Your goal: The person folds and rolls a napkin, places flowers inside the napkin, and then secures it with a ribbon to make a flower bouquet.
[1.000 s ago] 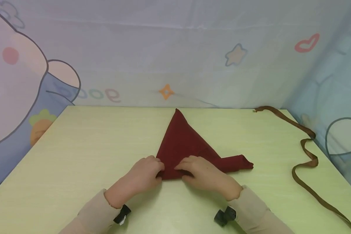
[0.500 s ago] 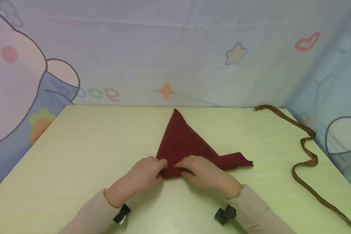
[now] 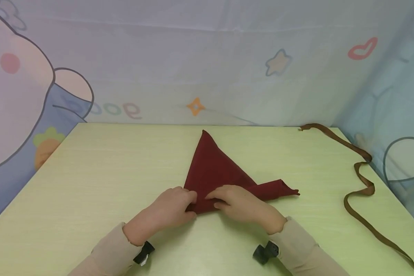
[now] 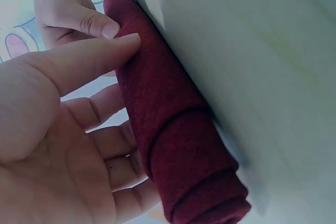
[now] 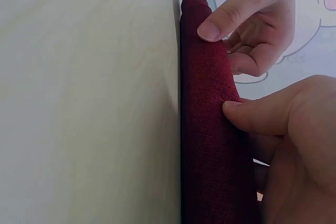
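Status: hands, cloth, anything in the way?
Left hand, right hand both gripping cloth. Rolled at near edge, far corner unrolled. No obstruction seen; ribbon apart, off right.

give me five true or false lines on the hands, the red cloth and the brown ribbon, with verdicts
1. The left hand and right hand both hold the dark red cloth. True.
2. The brown ribbon is draped over the cloth. False: it lies apart, by the right edge of the table.
3. The far end of the cloth tapers to a point. True.
4. The near edge of the cloth is flat and unrolled. False: it is rolled up.
5. The ribbon runs dead straight. False: it winds in bends.
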`<action>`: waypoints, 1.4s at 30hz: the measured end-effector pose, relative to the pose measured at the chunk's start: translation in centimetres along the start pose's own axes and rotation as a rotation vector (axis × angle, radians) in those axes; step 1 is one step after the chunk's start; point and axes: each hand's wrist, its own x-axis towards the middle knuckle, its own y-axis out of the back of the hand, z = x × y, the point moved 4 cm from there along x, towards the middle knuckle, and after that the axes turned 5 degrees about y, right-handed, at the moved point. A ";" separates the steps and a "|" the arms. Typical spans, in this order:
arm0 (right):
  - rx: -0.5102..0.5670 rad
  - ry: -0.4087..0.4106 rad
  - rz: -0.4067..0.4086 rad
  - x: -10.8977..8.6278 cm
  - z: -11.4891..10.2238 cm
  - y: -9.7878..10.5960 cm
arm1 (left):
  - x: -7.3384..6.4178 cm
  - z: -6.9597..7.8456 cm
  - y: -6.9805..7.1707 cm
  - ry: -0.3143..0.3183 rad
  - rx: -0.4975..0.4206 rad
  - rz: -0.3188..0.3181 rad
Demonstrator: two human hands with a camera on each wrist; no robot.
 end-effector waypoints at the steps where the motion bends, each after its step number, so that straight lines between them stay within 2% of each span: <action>1: 0.002 0.002 0.001 0.0 0.0 0.0 | 0.0 0.0 0.0 -0.006 -0.002 0.004; 10: 0.001 0.048 0.048 0.0 0.0 0.1 | -0.2 0.1 0.2 0.005 -0.019 0.022; 21: -0.068 0.130 0.159 -0.1 -0.5 0.7 | 0.0 -0.1 0.5 0.041 -0.035 -0.010; 33: -0.020 0.106 0.074 -0.1 -0.1 0.5 | 0.4 -0.7 0.1 0.067 -0.099 -0.078; 42: -0.024 0.194 0.119 0.0 -0.2 0.4 | 0.0 -0.4 0.6 0.086 -0.099 -0.039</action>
